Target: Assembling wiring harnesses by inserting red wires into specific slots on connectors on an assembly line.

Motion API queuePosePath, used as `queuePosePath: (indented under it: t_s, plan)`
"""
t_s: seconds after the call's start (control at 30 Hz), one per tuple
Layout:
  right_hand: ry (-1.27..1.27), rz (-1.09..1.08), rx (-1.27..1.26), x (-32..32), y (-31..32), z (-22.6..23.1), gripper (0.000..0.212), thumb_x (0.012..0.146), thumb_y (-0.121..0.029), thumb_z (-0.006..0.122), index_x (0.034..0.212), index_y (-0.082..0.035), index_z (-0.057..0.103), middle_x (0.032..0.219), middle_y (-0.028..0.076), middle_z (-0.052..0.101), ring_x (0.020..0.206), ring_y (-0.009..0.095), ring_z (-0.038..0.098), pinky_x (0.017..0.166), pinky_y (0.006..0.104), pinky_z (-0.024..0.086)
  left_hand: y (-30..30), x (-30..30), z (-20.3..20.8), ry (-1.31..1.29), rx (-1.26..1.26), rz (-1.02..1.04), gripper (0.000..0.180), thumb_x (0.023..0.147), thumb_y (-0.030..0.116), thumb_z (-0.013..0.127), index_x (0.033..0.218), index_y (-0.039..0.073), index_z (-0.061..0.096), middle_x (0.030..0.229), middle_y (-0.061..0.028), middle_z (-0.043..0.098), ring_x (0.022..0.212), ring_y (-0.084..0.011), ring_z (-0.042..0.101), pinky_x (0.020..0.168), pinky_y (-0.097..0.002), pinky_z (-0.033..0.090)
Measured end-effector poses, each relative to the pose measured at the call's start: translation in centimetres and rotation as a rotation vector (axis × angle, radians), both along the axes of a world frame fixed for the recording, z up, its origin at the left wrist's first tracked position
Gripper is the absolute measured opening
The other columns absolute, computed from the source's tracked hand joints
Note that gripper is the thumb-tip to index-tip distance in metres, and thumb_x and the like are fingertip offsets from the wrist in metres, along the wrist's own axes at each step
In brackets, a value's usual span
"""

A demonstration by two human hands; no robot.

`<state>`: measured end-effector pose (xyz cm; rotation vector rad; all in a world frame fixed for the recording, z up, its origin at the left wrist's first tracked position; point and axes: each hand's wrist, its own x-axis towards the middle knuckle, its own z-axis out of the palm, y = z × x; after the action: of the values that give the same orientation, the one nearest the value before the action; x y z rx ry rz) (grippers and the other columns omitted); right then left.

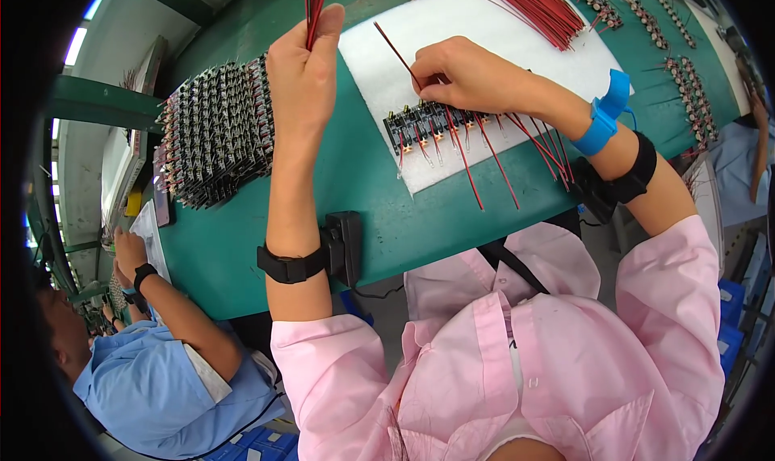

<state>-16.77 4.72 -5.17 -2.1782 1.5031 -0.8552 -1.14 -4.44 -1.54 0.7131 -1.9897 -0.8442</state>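
My left hand [303, 73] is closed round a bundle of red and black wires [316, 1], raised above the green table. My right hand [462, 75] pinches a single dark red wire [393, 45], which slants up to the left from my fingertips. Those fingers are at the upper edge of a strip of small black circuit boards [404, 132], and they hide where the wire's lower end is. Several red and black wires [496, 164] trail from the strip toward me. Under the strip lies a white foam sheet [375, 61].
Stacked circuit boards [218, 130] stand on the green table [234, 247] at the left. A pile of red wires [537, 9] lies on the foam's far side. Rows of small wired parts [693, 102] sit at the right. A co-worker in blue [173, 380] sits at the left.
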Motion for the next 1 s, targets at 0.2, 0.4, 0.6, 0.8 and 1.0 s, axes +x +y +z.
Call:
queuePosePath:
  t_s: [0.2,0.4,0.6,0.8,1.0]
  plan:
    - [0.019,0.01,0.008,-0.1,0.5,0.6,0.006,0.067,-0.001,0.056,0.067,0.005,0.054,0.066,0.012,0.052,0.057,0.022,0.051,0.054,0.0302,0.04,0.9,0.0,0.6,-0.032,-0.035,0.013,0.043,0.083,0.032,0.048,0.056,0.001,0.035,0.047,0.0021,0.026,0.048,-0.0073,0.024,0.042,-0.026,0.019]
    - [0.025,-0.016,0.047,0.0,0.5,1.0,0.008,0.063,-0.003,0.052,0.067,0.002,0.056,0.064,0.015,0.055,0.063,0.028,0.054,0.06,0.0338,0.042,1.2,-0.1,0.9,-0.03,-0.065,0.009,0.043,0.083,0.032,0.048,0.056,0.001,0.035,0.046,0.0009,0.025,0.047,-0.0082,0.024,0.042,-0.0265,0.02]
    - [0.05,0.021,0.008,0.2,0.5,1.2,0.007,0.063,-0.001,0.052,0.067,0.003,0.056,0.066,0.014,0.054,0.065,0.028,0.054,0.061,0.0344,0.043,1.3,0.0,0.8,-0.031,-0.084,-0.005,0.042,0.083,0.031,0.049,0.057,-0.001,0.038,0.047,-0.0004,0.027,0.047,-0.009,0.025,0.042,-0.0268,0.022]
    - [0.09,0.038,-0.028,0.2,0.6,0.9,0.004,0.068,0.002,0.056,0.069,0.005,0.054,0.068,0.013,0.052,0.062,0.028,0.052,0.057,0.0327,0.041,1.9,0.0,1.2,-0.047,-0.082,0.011,0.041,0.082,0.032,0.049,0.061,-0.002,0.043,0.047,-0.0014,0.029,0.048,-0.0094,0.027,0.043,-0.0265,0.024]
    - [0.093,0.038,-0.051,0.2,0.7,0.9,0.004,0.067,0.002,0.056,0.069,0.005,0.054,0.069,0.013,0.051,0.062,0.028,0.052,0.057,0.0329,0.041,1.9,-0.1,1.2,-0.04,-0.078,0.004,0.039,0.082,0.032,0.049,0.064,-0.003,0.046,0.047,-0.0019,0.03,0.048,-0.0097,0.027,0.043,-0.0265,0.025]
